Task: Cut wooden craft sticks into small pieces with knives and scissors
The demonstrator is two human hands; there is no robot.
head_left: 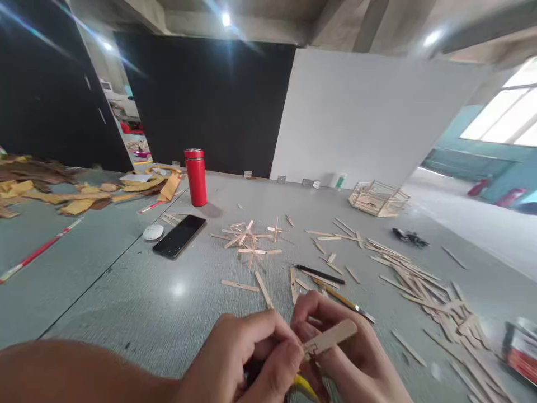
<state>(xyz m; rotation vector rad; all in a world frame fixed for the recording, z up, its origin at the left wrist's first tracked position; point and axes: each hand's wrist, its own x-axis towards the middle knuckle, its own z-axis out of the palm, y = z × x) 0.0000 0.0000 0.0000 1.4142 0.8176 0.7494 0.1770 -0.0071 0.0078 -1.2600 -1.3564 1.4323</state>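
My left hand [260,358] and my right hand [335,347] meet low in the middle of the view, fingers closed. Between them they grip a flat wooden craft stick [331,339]; its rounded end points up to the right and a small notch shows near the left fingertips. Below the stick a yellow piece [305,386] shows, mostly hidden by the hands, and I cannot make out what it is. Another craft stick [263,289] lies just beyond my left fingers. Past my right hand lie a craft knife [344,300] and a black pen [319,274].
Star-shaped stick assemblies [247,238] stand mid-table. A heap of craft sticks [436,302] spreads on the right, with a stick frame [378,198] behind. A phone [179,237], white case [152,232] and red flask [196,178] stand left; a can [522,350] is at the right edge.
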